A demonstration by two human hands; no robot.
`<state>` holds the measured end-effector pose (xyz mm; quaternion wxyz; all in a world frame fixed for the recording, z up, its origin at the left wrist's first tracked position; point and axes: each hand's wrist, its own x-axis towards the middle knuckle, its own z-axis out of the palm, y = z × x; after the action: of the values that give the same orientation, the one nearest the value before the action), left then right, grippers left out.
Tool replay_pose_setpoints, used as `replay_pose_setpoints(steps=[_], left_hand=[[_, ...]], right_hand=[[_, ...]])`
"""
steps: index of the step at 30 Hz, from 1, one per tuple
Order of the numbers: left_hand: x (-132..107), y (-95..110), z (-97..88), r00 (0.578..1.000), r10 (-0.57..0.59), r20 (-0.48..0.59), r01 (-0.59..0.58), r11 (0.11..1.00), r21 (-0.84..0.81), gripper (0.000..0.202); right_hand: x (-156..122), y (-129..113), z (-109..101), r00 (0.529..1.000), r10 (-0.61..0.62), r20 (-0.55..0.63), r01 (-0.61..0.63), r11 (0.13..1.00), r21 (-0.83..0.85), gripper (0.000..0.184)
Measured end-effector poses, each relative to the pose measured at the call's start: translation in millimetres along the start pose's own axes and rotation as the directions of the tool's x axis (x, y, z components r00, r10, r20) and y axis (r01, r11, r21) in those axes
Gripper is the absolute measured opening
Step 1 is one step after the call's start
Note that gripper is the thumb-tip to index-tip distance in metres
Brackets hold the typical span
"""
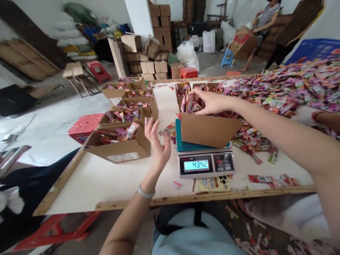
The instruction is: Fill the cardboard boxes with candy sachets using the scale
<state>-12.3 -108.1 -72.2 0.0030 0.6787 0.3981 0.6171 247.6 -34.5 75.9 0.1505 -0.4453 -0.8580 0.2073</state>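
My right hand [212, 101] reaches into a cardboard box [209, 129], its fingers curled round some small pink and purple packets [190, 102] at the box's left end. The box rests on the teal pan [179, 141] of a digital scale [206, 164], whose lit display reads 434.2. My left hand [159, 143] is raised over the table with fingers apart, holding nothing. It is between the scale and a filled open box [124, 152] on the left. Loose packets [170, 130] lie just beyond the left fingers.
More packet-filled boxes [135, 106] line the table's left side. A large heap of packets [297, 85] covers the right. A phone in a yellow case [212, 184] lies before the scale. Another person's hand [305, 115] is at the heap; a person in stripes [268, 17] stands farther back.
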Motion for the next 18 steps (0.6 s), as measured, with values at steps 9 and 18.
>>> replay_pose_setpoints(steps=[9, 18], left_hand=[[54, 5, 47.2, 0.925, 0.125, 0.36, -0.057, 0.979, -0.195, 0.05], [50, -1, 35.9, 0.963, 0.044, 0.264, 0.056, 0.931, -0.361, 0.054]], right_hand=[[4, -13, 18, 0.973, -0.151, -0.176, 0.164, 0.985, 0.059, 0.065], [-9, -10, -12, 0.703, -0.096, -0.704, 0.104, 0.994, -0.032, 0.044]])
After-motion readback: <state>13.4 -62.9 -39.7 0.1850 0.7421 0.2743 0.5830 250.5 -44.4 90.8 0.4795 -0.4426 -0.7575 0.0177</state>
